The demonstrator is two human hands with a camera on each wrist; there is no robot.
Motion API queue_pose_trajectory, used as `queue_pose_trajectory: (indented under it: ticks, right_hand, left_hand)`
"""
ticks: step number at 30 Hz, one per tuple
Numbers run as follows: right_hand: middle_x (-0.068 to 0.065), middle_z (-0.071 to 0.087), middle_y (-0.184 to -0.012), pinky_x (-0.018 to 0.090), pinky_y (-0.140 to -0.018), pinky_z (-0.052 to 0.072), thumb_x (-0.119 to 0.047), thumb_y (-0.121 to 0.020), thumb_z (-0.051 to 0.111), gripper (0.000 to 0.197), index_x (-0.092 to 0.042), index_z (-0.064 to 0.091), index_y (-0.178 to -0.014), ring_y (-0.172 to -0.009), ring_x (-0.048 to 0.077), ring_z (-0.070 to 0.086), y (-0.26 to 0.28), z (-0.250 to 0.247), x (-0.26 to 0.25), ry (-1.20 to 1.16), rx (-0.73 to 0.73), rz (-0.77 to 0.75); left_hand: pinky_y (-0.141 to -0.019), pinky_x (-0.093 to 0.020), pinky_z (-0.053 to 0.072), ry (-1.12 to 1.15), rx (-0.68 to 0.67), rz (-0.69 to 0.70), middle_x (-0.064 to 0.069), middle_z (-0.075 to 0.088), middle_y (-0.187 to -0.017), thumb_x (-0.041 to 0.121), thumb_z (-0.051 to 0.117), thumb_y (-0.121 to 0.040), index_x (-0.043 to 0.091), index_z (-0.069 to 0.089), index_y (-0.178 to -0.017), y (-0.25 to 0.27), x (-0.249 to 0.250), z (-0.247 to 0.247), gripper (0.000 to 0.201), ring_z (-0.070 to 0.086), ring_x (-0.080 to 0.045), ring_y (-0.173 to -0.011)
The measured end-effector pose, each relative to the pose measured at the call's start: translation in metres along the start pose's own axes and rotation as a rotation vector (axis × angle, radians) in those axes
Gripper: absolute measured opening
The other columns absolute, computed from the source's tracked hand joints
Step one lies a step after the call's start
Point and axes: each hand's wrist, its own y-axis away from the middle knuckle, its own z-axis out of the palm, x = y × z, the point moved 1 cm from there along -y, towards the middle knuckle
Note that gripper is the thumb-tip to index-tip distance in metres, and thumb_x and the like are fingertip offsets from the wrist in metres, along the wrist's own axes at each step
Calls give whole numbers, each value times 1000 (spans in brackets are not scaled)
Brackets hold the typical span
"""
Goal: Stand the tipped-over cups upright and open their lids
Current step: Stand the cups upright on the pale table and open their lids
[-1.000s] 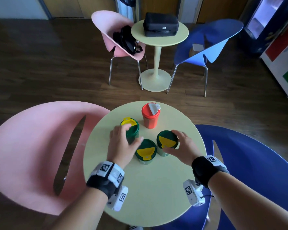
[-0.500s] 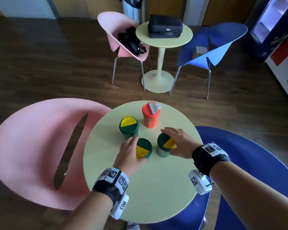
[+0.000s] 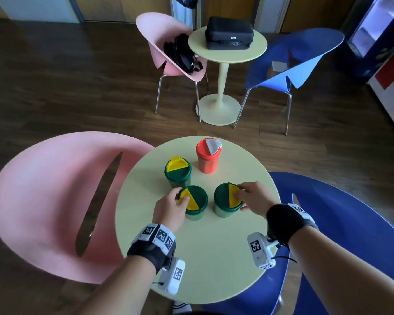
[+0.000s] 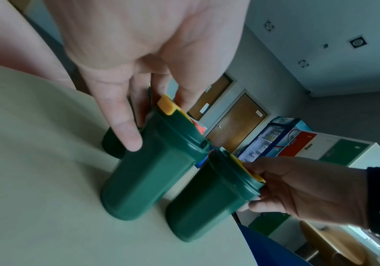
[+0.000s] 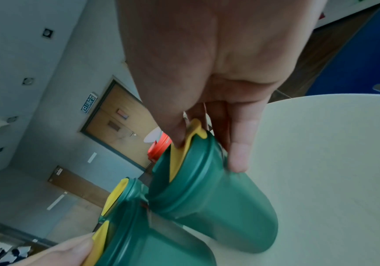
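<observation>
Four cups stand upright on the round pale table (image 3: 205, 264). My left hand (image 3: 179, 197) grips the near left green cup (image 3: 197, 205) at its rim, thumb on the yellow lid flap (image 3: 188, 200); the wrist view shows the fingers (image 4: 125, 129) round this cup (image 4: 152, 162). My right hand (image 3: 241, 197) pinches the near right green cup (image 3: 223, 201), a finger on its yellow flap (image 5: 182, 153) and the thumb (image 5: 239, 153) on the cup's side (image 5: 212, 194). The flap's tab end looks slightly lifted. Behind stand a third green cup (image 3: 178, 172) and a red cup (image 3: 208, 158).
A pink chair (image 3: 48, 201) stands close on the table's left and a blue chair (image 3: 341, 223) on its right. Across the wooden floor are a second small table (image 3: 228, 55) with a black case, and two more chairs.
My left hand left the back left green cup and took the near left one. Both near cups have turned, so their yellow flaps now face outward. The right hand stayed on its cup.
</observation>
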Motion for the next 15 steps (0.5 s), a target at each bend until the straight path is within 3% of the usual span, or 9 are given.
queue_pose_trajectory:
  ticks: [3, 6, 9, 15]
  right_hand:
    - [10, 76, -85, 47, -81, 62, -28, -91, 58, 21, -19, 76, -89, -64, 19, 76, -2, -1, -7, 69, -42, -20]
    - [13, 75, -90, 42, -81, 62, -28, -93, 57, 22, -17, 76, -92, -63, 17, 76, -2, -1, -14, 131, -71, -29]
    - [12, 75, -89, 34, -77, 59, -29, -94, 56, 22, -17, 75, -95, -61, 14, 75, 0, 1, -19, 192, -81, -44]
    - [9, 75, -90, 40, -78, 61, -29, -94, 54, 23, -18, 73, -99, -61, 14, 75, 3, 5, -21, 200, -78, -56]
  left_hand:
    - [-77, -43, 62, -46, -26, 19, 2, 76, -101, 45, 57, -85, 28, 69, -121, -4, 3, -5, 42, 72, -28, -82]
    - [-77, -41, 62, -76, -43, 31, -1, 77, -98, 43, 55, -85, 27, 70, -123, -6, 2, -8, 44, 72, -30, -81]
    - [-79, -40, 61, -98, -54, 41, -2, 77, -103, 41, 56, -89, 27, 68, -127, -7, 0, -10, 42, 73, -30, -82]
    - [-83, -41, 61, -95, -84, 60, 0, 74, -120, 38, 56, -93, 31, 65, -134, -10, -2, -10, 42, 73, -32, -90]
